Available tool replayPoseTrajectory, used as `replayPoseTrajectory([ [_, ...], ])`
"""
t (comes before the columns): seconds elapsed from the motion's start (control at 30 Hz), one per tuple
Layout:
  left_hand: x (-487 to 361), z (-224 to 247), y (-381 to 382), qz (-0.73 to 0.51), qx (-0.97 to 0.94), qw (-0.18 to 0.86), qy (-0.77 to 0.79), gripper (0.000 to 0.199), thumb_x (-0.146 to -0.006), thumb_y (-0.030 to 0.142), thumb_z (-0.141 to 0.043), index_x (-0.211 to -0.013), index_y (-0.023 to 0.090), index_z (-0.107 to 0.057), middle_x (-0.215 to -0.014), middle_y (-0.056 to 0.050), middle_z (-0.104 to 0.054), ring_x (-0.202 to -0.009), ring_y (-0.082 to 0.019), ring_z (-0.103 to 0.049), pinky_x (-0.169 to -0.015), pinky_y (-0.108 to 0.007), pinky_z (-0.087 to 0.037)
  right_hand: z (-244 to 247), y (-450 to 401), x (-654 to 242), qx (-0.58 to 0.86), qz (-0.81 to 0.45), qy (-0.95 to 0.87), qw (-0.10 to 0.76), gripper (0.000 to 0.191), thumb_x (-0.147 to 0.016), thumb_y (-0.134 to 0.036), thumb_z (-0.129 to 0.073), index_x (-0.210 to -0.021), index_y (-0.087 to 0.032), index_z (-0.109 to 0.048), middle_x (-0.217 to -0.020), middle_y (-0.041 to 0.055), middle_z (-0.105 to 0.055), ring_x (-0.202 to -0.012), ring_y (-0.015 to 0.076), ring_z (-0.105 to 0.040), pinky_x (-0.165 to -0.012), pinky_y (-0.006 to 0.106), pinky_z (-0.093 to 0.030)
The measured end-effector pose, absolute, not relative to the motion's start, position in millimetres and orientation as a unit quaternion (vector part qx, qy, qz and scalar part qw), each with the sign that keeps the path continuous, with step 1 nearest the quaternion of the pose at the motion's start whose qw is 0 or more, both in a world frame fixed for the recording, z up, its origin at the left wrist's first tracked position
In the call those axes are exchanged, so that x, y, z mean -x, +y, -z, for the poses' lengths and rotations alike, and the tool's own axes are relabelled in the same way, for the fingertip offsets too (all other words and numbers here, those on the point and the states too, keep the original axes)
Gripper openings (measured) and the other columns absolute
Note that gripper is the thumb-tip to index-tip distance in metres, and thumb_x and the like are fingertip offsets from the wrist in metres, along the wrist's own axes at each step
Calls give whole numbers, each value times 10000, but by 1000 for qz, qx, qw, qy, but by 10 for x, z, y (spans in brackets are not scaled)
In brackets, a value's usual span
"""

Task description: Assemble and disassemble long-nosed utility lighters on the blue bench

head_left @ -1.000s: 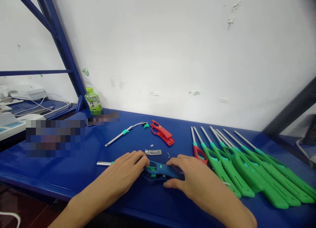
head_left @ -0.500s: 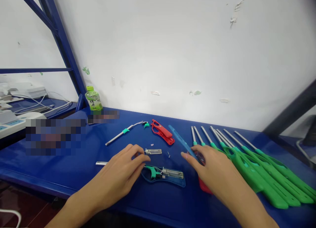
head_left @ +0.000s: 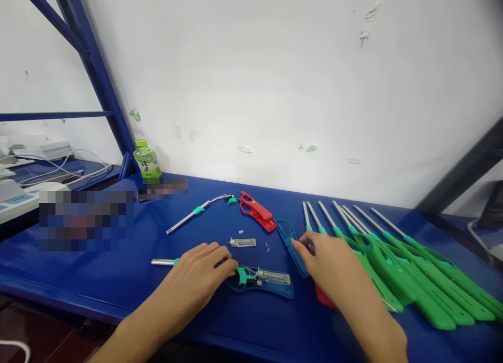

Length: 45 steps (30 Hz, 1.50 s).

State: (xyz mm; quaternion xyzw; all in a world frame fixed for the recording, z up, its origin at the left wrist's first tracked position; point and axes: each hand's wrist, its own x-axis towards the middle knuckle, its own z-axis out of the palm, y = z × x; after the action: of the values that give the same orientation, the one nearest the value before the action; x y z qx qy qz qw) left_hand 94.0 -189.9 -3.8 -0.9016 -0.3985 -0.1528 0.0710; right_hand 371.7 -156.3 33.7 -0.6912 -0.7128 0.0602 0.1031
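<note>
From where I stand, the blue lighter [head_left: 282, 290] lies flat on the near part of the bench [head_left: 118, 284], one side of its casing off and the insides bare. The left hand [head_left: 206, 271] has its fingers curled down over the front end, gripping it, as best I can see; the metal tube [head_left: 161, 262] pokes out on the far side of that hand. The right hand [head_left: 330, 263] is at the blue cover [head_left: 296, 255], thumb on its edge — the other fingers are hidden, so I can't tell whether it's pinched or only touched. The cover's far end reaches the red casing [head_left: 257, 212].

I'd guess the whole lighter is light and the plastic stiff but thin, smooth enough to skid on that painted bench. The clear tank [head_left: 274, 277] and green trigger [head_left: 244, 276] look merely laid in, likely to tumble out if the shell tips. So I'd keep it level and hold it by the front end, where the tube enters — or by the shell's outer edges, never by the tank. The cover should be easy: pinch it by its long rims.
</note>
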Motion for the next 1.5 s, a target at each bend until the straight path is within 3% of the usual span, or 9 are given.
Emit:
replayPoseTrajectory([
  [0.1, -953, 58, -1897, 148, 896, 61, -414, 110, -1051, 115, -635, -1059, 209, -691, -1009, -21, -709, -845, -233, -620, -738, -354, -441, -314, -1551, -3708, 703, -63, -701, 100, 194, -1059, -299, -619, -967, -231, -776, -826, 88, -798, -864, 330, -767, -619, 340, -357],
  [0.23, -952, 74, -1898, 138, 891, 47, -430, 203, -1048, 39, -550, -1017, 204, -663, -996, -29, -685, -834, -237, -610, -740, -360, -433, -342, -1541, -3706, 702, -74, -702, 100, 143, -1048, -289, -641, -1022, -246, -775, -891, 78, -807, -898, 332, -756, -634, 344, -365],
  [0.4, -930, 79, -1906, 143, 886, 22, -440, 320, -1008, -45, -459, -1053, 224, -627, -999, -13, -668, -843, -228, -630, -754, -351, -441, -410, -1648, -3666, 631, -151, -751, 121, 85, -1015, -305, -710, -1039, -314, -790, -937, -2, -804, -887, 245, -747, -734, 335, -452],
  [0.6, -858, 43, -1911, 157, 880, -6, -449, 316, -1042, -15, -413, -1094, 242, -590, -1002, 12, -643, -769, -177, -666, -682, -321, -423, -346, -1813, -3599, 543, -215, -803, 119, 204, -913, -274, -834, -1097, -359, -813, -1107, -16, -808, -1075, 280, -741, -919, 378, -482],
  [0.73, -812, -24, -1898, 186, 873, 18, -451, 204, -1119, 134, -424, -1059, 247, -582, -998, 9, -646, -804, -190, -675, -708, -324, -427, -333, -1796, -3563, 539, -216, -809, 93, 149, -898, -224, -842, -994, -338, -827, -1016, -23, -821, -983, 277, -760, -874, 363, -492],
  [0.97, -633, -34, -1790, 258, 797, 80, -540, 253, -1138, 332, -431, -1064, 241, -656, -1036, -41, -717, -932, -264, -705, -769, -370, -493, -387, -1800, -3555, 522, -178, -831, 72, 85, -972, -228, -787, -964, -297, -836, -1012, 3, -810, -978, 276, -763, -852, 363, -502],
  [1.1, -639, 41, -1740, 275, 770, 87, -569, 288, -1115, 313, -442, -1164, 191, -698, -1098, -111, -739, -1024, -333, -701, -823, -441, -541, -417, -1846, -3530, 513, -159, -842, 55, 126, -1031, -233, -716, -994, -276, -828, -1020, 12, -800, -976, 269, -765, -849, 370, -507],
  [1.27, -880, 69, -1845, 285, 813, 28, -507, 276, -1126, 312, -472, -1229, 256, -722, -1166, -50, -738, -1104, -245, -681, -966, -375, -571, -418, -1875, -3494, 515, -143, -843, 57, 96, -1032, -231, -706, -1006, -244, -797, -1037, 23, -782, -968, 268, -764, -835, 378, -517],
  [1.5, -1089, 156, -1945, 322, 839, -54, -435, 256, -1093, 188, -578, -1288, 286, -714, -1183, -30, -722, -1098, -239, -627, -963, -388, -528, -362, -1877, -3536, 502, -125, -850, 97, 96, -1046, -274, -699, -1052, -263, -794, -1023, 17, -809, -990, 286, -776, -818, 370, -514],
])
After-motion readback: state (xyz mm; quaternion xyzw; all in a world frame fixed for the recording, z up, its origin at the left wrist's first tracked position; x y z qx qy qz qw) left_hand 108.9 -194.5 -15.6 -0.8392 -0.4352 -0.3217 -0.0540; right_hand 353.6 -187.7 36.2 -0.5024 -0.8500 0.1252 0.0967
